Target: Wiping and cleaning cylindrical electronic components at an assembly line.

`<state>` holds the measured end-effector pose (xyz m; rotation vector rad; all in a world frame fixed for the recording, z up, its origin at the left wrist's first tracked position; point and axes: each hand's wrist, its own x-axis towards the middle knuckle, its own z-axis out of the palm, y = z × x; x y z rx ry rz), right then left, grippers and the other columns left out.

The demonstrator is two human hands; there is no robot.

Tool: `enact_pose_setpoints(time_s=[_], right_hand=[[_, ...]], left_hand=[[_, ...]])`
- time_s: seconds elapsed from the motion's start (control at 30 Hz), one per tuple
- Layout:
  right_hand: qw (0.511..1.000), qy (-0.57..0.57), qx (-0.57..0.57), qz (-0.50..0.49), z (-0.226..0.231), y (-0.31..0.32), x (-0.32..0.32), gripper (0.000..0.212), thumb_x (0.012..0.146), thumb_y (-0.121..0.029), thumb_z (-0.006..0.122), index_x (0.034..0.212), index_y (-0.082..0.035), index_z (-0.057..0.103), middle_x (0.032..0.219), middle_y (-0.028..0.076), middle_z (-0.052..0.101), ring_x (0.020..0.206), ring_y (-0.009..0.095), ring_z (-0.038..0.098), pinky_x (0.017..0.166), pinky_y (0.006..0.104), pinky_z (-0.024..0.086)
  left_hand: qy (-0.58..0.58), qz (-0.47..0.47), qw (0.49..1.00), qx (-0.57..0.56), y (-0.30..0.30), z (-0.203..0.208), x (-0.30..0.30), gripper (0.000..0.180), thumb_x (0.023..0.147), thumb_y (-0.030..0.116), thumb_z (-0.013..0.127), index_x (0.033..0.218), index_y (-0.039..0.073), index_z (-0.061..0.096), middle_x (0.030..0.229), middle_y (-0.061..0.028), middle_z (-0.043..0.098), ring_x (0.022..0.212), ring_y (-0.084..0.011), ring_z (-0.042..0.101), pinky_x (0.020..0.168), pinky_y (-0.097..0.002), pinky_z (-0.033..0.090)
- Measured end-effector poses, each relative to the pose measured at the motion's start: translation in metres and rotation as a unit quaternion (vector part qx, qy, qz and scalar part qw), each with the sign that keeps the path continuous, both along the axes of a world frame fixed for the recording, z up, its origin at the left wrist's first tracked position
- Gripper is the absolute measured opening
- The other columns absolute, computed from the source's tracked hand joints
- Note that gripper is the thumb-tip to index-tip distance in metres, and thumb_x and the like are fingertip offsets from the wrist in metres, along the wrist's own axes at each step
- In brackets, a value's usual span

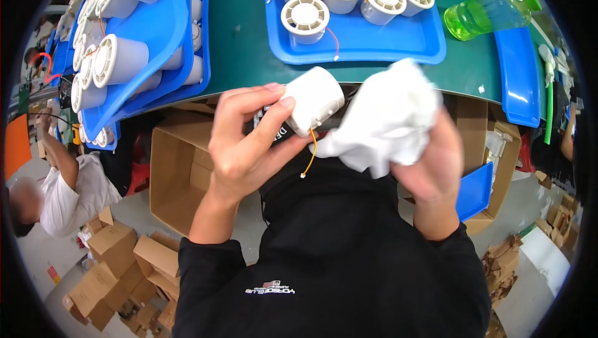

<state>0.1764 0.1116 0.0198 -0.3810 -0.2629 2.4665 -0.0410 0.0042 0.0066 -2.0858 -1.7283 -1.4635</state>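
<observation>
A white cylindrical plastic housing (316, 96) is gripped in the fingers of my left hand (240, 138), tilted in front of the table's near edge. From its lower end hangs a short yellow wire with a small white plug. Just to the right, my right hand (436, 163) holds a crumpled white cloth (389, 117), which is partly smeared by motion. The cloth's lower left corner reaches close to the housing. Beyond them a blue tray (386, 51) on the green table carries several similar white housings (304, 19) with slotted round tops and thin wires.
Stacked blue trays (177, 45) of housings stand at the left. A bottle of green liquid (489, 14) lies at the right, near a narrow blue tray (518, 70). Cardboard boxes (180, 173) sit below the table edge. At far left is another person (81, 182) in white.
</observation>
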Motion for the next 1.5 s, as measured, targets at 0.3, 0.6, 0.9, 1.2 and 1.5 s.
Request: enact_pose_setpoints(time_s=[0.3, 0.6, 0.9, 1.2, 1.5], right_hand=[[0.481, -0.279, 0.812, -0.176, 0.005, -0.002, -0.018, 0.034, 0.063, -0.009, 0.078, 0.096, -0.007, 0.072, 0.094, 0.006, 0.057, 0.082, 0.023, 0.055, 0.068, 0.0330, 0.046], [0.399, -0.319, 0.841, -0.179, 0.001, 0.001, -0.017, 0.037, 0.056, -0.013, 0.076, 0.092, -0.011, 0.073, 0.092, 0.001, 0.054, 0.081, 0.023, 0.051, 0.071, 0.0343, 0.043], [0.353, -0.436, 0.799, -0.218, 0.012, 0.022, -0.004, 0.027, 0.061, 0.003, 0.077, 0.086, -0.005, 0.069, 0.086, 0.005, 0.056, 0.076, 0.023, 0.052, 0.061, 0.0325, 0.040], [0.508, -0.319, 0.787, -0.146, 0.012, -0.003, -0.032, 0.032, 0.057, 0.001, 0.081, 0.085, -0.007, 0.066, 0.086, 0.007, 0.054, 0.073, 0.020, 0.051, 0.060, 0.0301, 0.040], [0.708, -0.333, 0.621, 0.037, -0.003, 0.004, -0.027, 0.041, 0.066, -0.003, 0.073, 0.103, -0.002, 0.054, 0.117, 0.016, 0.058, 0.103, 0.022, 0.059, 0.086, 0.0315, 0.047]], left_hand=[[-0.060, 0.026, 0.997, -0.039, -0.001, -0.005, 0.034, 0.061, 0.052, 0.002, 0.088, 0.108, -0.004, 0.065, 0.104, -0.0152, 0.060, 0.085, -0.0272, 0.062, 0.068, -0.0322, 0.055], [-0.100, 0.013, 0.993, -0.054, -0.006, -0.006, 0.033, 0.058, 0.053, 0.005, 0.087, 0.106, -0.005, 0.065, 0.101, -0.0159, 0.061, 0.084, -0.0261, 0.062, 0.063, -0.0300, 0.055], [-0.076, 0.031, 0.994, -0.066, -0.016, -0.011, 0.029, 0.061, 0.055, 0.018, 0.091, 0.105, -0.004, 0.064, 0.101, -0.0148, 0.060, 0.088, -0.0262, 0.062, 0.073, -0.0328, 0.052], [-0.065, 0.044, 0.997, 0.000, -0.011, -0.014, 0.035, 0.056, 0.052, 0.004, 0.088, 0.103, -0.003, 0.066, 0.100, -0.0151, 0.060, 0.086, -0.0269, 0.062, 0.068, -0.0321, 0.053], [-0.074, 0.024, 0.997, -0.020, -0.013, -0.019, 0.035, 0.056, 0.050, 0.005, 0.089, 0.101, -0.001, 0.066, 0.099, -0.0141, 0.062, 0.087, -0.0275, 0.063, 0.068, -0.0329, 0.054]])
